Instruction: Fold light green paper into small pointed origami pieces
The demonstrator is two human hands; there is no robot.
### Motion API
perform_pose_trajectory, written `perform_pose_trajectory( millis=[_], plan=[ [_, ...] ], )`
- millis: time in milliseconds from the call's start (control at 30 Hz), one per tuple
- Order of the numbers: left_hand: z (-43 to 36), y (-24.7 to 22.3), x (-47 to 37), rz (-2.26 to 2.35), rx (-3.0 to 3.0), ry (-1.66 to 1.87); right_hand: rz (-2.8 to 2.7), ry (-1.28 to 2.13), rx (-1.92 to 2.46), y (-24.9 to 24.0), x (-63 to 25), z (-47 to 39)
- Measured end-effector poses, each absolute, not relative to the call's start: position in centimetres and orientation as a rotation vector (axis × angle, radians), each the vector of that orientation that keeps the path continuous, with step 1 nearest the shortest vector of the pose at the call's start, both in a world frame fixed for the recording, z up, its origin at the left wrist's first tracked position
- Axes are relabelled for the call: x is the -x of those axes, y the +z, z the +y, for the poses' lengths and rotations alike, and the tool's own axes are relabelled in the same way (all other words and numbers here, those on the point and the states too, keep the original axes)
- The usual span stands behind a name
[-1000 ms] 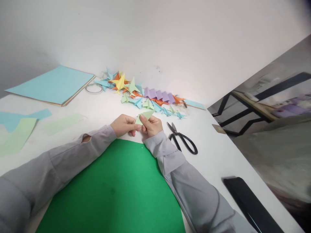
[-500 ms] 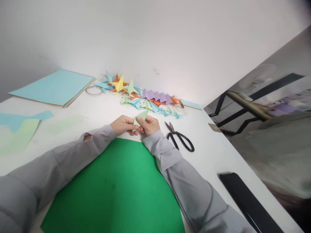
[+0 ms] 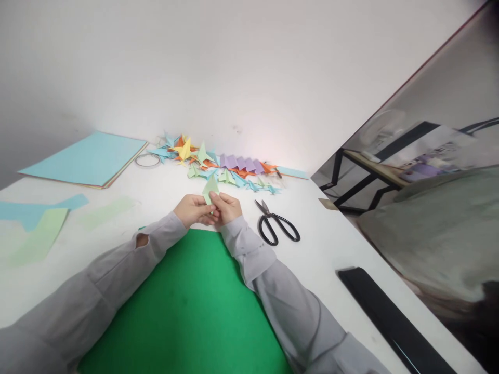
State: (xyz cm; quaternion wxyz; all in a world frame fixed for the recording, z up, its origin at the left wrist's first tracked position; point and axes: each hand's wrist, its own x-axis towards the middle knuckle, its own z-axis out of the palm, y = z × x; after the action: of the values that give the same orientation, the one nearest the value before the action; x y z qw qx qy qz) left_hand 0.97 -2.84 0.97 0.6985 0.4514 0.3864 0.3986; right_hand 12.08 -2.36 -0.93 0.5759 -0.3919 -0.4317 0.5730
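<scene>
Between my two hands is a small piece of folded light green paper (image 3: 211, 189), its pointed tip standing up above the fingers. My left hand (image 3: 192, 210) pinches its lower left side. On the lower right, the thumb and fingers of my right hand (image 3: 227, 208) press against it; the fingers hide its lower part. Both hands hover just past the far edge of a green sheet (image 3: 187, 301). Black-handled scissors (image 3: 276, 221) lie partly open to the right of my right hand. Behind the hands lie several folded paper cranes (image 3: 187, 150) in mixed colours and a purple pleated paper strip (image 3: 241, 163).
A stack of coloured paper (image 3: 86, 158) lies at the back left, beside a roll of tape (image 3: 147, 160). Blue paper scraps (image 3: 27, 212) and green ones (image 3: 42, 236) are at the left. A black phone-like slab (image 3: 390, 317) lies near the table's right edge.
The camera view has shifted, so the tabletop appears slightly lower and further left. The folded green paper now stands more upright between my fingers, and both hands still grip it.
</scene>
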Motion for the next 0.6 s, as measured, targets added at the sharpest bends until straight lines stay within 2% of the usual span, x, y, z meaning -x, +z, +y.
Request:
perform_pose_trajectory(
  millis=[200,400,600],
  plan=[
    [-4.0,0.9,-1.2,0.893,-0.843,0.878,-0.982,1.363,0.955,-2.1,-11.8,-2.7],
    [-3.7,0.8,-1.1,0.873,-0.805,0.877,-0.992,1.581,0.88,-2.3,-12.5,-2.3],
    [-3.6,0.7,-1.2,0.867,-0.834,0.902,-0.973,1.65,0.794,-1.8,-12.9,-2.5]
  ],
)
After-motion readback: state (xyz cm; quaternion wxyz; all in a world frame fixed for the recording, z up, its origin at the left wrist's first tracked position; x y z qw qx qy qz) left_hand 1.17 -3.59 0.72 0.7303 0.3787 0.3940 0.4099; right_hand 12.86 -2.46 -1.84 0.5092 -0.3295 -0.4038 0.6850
